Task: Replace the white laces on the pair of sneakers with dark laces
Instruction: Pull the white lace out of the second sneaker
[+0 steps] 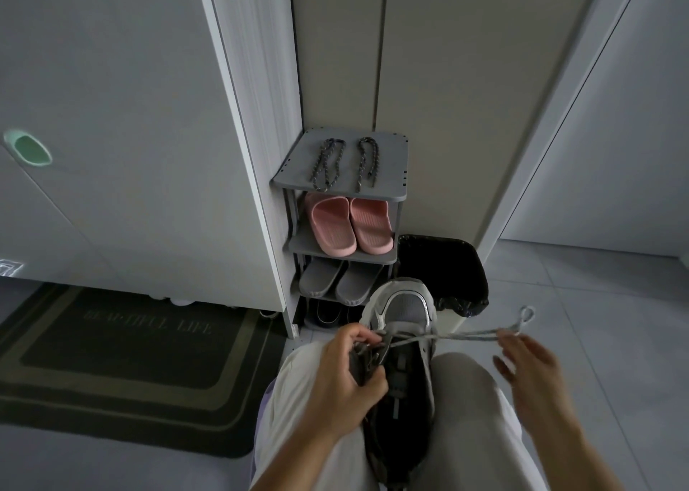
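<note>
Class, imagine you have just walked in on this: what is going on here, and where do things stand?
A seated person holds a grey sneaker between the knees. The left hand grips its upper, while a white lace stretches taut from the eyelets near the toe to the fingertips of the blurred right hand, whose hold is unclear. Two dark laces lie untouched on the top shelf of the shoe rack.
</note>
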A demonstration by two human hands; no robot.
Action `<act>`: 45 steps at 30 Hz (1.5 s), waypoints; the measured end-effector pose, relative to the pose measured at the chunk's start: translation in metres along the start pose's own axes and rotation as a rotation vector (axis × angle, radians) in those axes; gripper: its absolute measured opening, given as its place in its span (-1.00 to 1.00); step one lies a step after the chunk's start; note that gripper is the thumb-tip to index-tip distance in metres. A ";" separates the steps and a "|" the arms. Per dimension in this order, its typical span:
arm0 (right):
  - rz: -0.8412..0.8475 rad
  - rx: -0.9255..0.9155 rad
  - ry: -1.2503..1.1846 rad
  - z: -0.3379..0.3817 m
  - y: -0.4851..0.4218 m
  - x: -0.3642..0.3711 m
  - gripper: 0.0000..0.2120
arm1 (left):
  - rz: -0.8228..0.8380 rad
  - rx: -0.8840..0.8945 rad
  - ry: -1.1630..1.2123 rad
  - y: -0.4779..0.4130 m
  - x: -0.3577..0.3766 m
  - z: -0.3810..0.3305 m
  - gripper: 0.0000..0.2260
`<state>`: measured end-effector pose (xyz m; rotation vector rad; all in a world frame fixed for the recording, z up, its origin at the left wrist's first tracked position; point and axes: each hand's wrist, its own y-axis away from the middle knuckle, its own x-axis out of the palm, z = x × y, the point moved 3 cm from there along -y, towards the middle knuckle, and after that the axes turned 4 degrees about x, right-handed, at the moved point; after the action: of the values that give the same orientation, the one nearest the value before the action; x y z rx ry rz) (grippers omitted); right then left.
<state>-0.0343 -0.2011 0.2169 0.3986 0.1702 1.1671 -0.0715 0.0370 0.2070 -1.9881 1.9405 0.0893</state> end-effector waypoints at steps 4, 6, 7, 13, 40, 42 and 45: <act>-0.177 -0.260 0.515 -0.002 0.000 0.009 -0.66 | 0.000 0.001 -0.005 0.002 0.001 0.001 -0.66; -0.228 -0.719 0.665 0.020 0.017 0.026 -0.57 | 0.011 -0.020 -0.005 0.001 0.002 0.004 -0.64; -0.146 -0.890 0.756 0.027 0.028 0.042 -0.65 | 0.012 -0.030 0.000 0.000 0.002 0.005 -0.64; 0.207 -1.062 1.318 0.003 0.041 0.102 -0.79 | 0.002 -0.026 0.035 0.000 0.003 0.002 -0.62; 0.258 -0.967 1.253 0.007 0.046 0.099 -0.83 | -0.096 -0.052 0.027 -0.003 -0.003 -0.007 -0.82; 0.253 -0.926 1.292 0.003 0.042 0.100 -0.78 | -0.105 -0.095 0.019 -0.008 -0.006 -0.005 -0.82; 0.257 -0.878 1.308 0.002 0.042 0.099 -0.91 | -0.019 -0.127 0.009 -0.013 0.000 -0.007 -0.85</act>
<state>-0.0308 -0.0962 0.2421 -1.1964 0.7050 1.4701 -0.0597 0.0351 0.2162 -2.0892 1.9661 0.2039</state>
